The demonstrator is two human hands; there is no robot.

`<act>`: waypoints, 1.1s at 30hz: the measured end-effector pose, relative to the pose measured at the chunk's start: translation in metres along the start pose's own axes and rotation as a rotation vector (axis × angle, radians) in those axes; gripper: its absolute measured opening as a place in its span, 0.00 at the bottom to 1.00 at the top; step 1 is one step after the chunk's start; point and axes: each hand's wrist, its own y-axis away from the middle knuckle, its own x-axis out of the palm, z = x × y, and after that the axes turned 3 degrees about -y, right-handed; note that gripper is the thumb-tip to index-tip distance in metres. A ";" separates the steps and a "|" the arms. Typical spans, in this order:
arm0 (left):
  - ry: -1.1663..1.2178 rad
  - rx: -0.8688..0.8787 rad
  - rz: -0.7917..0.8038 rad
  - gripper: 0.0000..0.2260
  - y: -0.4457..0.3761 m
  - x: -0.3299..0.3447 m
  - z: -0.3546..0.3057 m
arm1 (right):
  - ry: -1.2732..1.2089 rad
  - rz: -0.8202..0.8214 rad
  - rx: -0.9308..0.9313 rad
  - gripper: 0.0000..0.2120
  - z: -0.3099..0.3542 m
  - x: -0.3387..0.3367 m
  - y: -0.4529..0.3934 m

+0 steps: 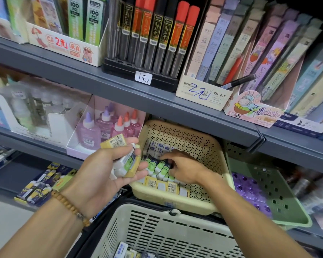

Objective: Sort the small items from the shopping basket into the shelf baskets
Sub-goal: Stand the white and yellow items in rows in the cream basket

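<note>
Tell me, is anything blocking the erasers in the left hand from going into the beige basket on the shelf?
Nothing solid does. The left hand holds its erasers beside the beige shelf basket, whose top is open. Only the right hand is inside, resting on the green erasers already there.

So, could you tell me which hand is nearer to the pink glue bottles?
Left. The left hand, gripping erasers, sits just below the pink glue bottles; the right hand is farther right, inside the beige shelf basket.
</note>
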 end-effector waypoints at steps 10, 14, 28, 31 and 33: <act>0.221 -0.064 0.020 0.12 -0.001 0.004 0.000 | -0.481 -0.410 -0.076 0.05 0.037 -0.018 0.033; 0.283 -0.068 0.027 0.16 -0.002 0.006 0.002 | -0.836 -0.318 -0.283 0.07 0.077 -0.018 0.061; 0.188 -0.109 -0.010 0.13 0.004 0.004 0.007 | -0.662 -0.067 0.109 0.23 0.016 -0.036 0.072; 0.152 -0.085 -0.022 0.13 0.003 0.006 0.007 | -0.542 0.037 0.223 0.22 -0.002 -0.022 0.070; 0.137 -0.078 -0.028 0.13 0.002 0.008 0.008 | -0.361 0.080 0.256 0.20 -0.009 -0.014 0.066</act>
